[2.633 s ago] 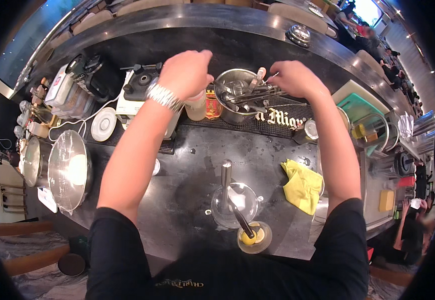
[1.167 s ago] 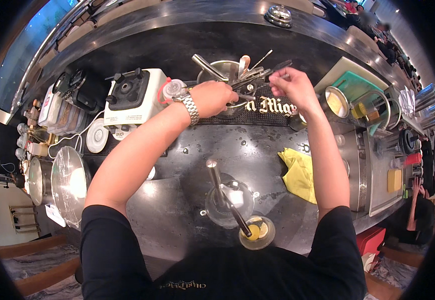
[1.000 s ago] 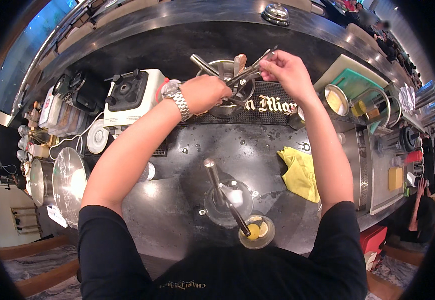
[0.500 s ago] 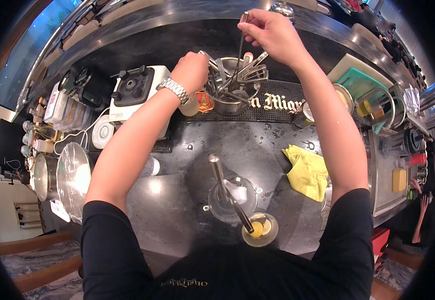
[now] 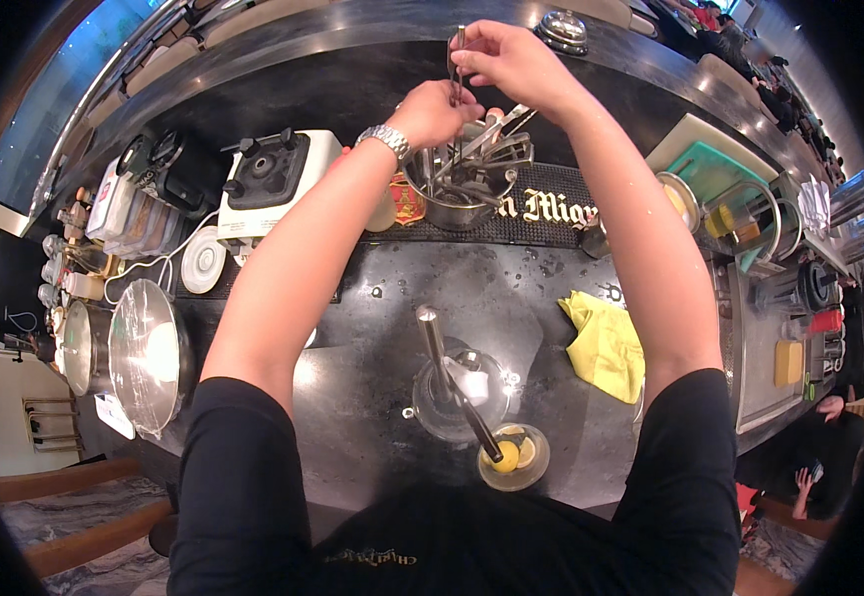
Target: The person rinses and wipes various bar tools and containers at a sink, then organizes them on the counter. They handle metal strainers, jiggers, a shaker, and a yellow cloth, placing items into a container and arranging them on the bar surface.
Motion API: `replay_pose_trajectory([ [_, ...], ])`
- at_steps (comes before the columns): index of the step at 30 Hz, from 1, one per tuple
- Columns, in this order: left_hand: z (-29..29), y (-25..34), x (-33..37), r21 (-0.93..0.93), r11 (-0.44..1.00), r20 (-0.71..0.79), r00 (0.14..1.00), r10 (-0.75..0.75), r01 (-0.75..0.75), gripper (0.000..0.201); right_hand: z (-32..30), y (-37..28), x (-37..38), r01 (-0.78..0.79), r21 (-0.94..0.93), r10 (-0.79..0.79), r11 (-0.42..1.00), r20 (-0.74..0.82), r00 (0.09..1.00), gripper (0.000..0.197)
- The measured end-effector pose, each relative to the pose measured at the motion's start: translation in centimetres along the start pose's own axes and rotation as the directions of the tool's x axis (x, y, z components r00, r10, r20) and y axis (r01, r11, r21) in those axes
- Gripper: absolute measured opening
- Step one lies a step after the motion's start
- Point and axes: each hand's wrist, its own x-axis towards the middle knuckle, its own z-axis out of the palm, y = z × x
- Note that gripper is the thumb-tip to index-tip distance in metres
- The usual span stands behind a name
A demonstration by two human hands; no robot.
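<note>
Above a metal container [image 5: 462,214] crowded with bar tools, my right hand [image 5: 516,68] pinches the top of a long thin metal rod [image 5: 461,42], which looks like a bar spoon. My left hand [image 5: 434,117], with a steel watch on its wrist, closes around the lower part of that rod; its lower end is hidden. On the counter below, a thick metal muddler [image 5: 452,372] lies slanted over a clear glass vessel [image 5: 422,412] with something whitish inside. The muddler's dark end reaches over a small glass bowl [image 5: 541,467] of cut lemon [image 5: 526,453].
A white blender base [image 5: 283,184] stands left of the tools. Farther left sits a large film-covered bowl [image 5: 149,358]. To the right lie a yellow cloth [image 5: 606,348] and a green cutting board [image 5: 705,169]. A call bell [image 5: 563,32] rests on the raised ledge.
My left hand has moved right and up from the container's left rim to the rod. My right hand has shifted slightly left with the rod.
</note>
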Motion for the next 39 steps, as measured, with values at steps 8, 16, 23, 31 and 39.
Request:
replay_pose_trajectory([
  [8, -2.6, 2.3, -2.5, -0.167, 0.982, -0.048, 0.996, 0.076, -0.083, 0.035, -5.0, 10.5, -5.5, -0.546, -0.218, 0.385, 0.809, -0.506, 0.772, 0.037],
  [16, -6.5, 7.4, -5.7, -0.101, 0.943, -0.118, 0.945, 0.305, -0.317, 0.036, -1.2, 14.7, -3.8, -0.579, -0.315, 0.486, 0.752, -0.329, 0.810, 0.053],
  [23, -9.5, 7.7, -9.8, -0.066, 0.930, -0.272, 0.904, 0.331, -0.360, 0.035, 2.9, 6.6, -3.6, -0.687, -0.518, 0.458, 0.509, -0.512, 0.727, 0.046],
  [31, -11.1, 6.5, -11.6, -0.146, 0.898, -0.431, 0.844, 0.319, -0.414, 0.036, 3.1, 6.9, -4.2, -0.813, -0.203, 0.558, 0.546, -0.635, 0.534, 0.045],
  [39, -10.8, 3.9, -10.2, -0.189, 0.934, -0.565, 0.811, 0.151, -0.305, 0.032, 4.3, 4.1, -4.5, -0.817, -0.351, 0.536, 0.456, -0.625, 0.568, 0.044],
])
